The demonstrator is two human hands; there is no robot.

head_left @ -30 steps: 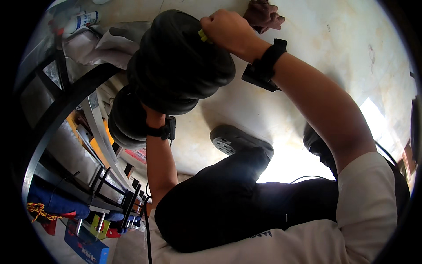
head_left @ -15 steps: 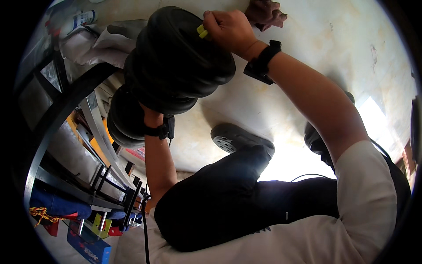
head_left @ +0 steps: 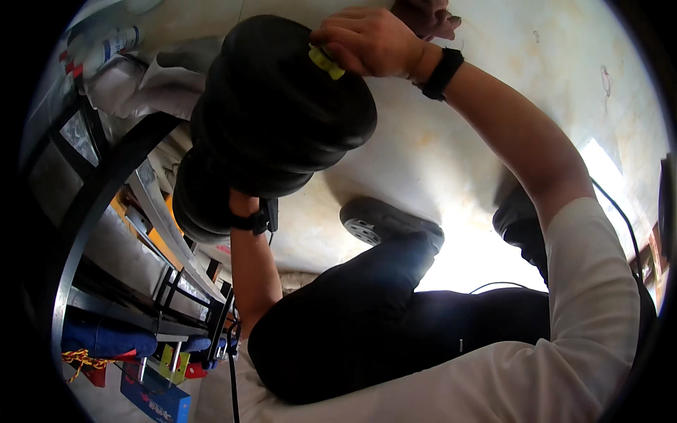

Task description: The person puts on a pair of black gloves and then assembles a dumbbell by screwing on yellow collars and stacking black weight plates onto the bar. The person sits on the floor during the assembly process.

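A black adjustable dumbbell (head_left: pixel 282 106) is tilted in front of me, its near plate stack facing right and its far stack (head_left: pixel 197 190) lower left. A yellow-green nut (head_left: pixel 326 62) sits at the near end of its bar. Fingers of my right hand (head_left: pixel 370 42) are closed around that nut, with the palm over the plate's upper edge. My left hand (head_left: pixel 244 204) reaches in between the two plate stacks, where the handle runs. Plates hide its fingers; only the wrist side shows, closed in on the dumbbell. Both wrists wear black bands.
Left of me stands a black and silver metal frame (head_left: pixel 92 183), with a blue box (head_left: pixel 155 395) below it. Grey cloth (head_left: pixel 134 84) and a white bottle (head_left: pixel 120 42) lie at upper left. A brown cloth (head_left: pixel 427 17) lies beyond my right hand. My shoe (head_left: pixel 388 220) rests on pale floor.
My right hand has turned about the nut, its fingers now wrapped further over it, and more of the nut shows. The dumbbell has shifted slightly left; my left hand stays between the plates.
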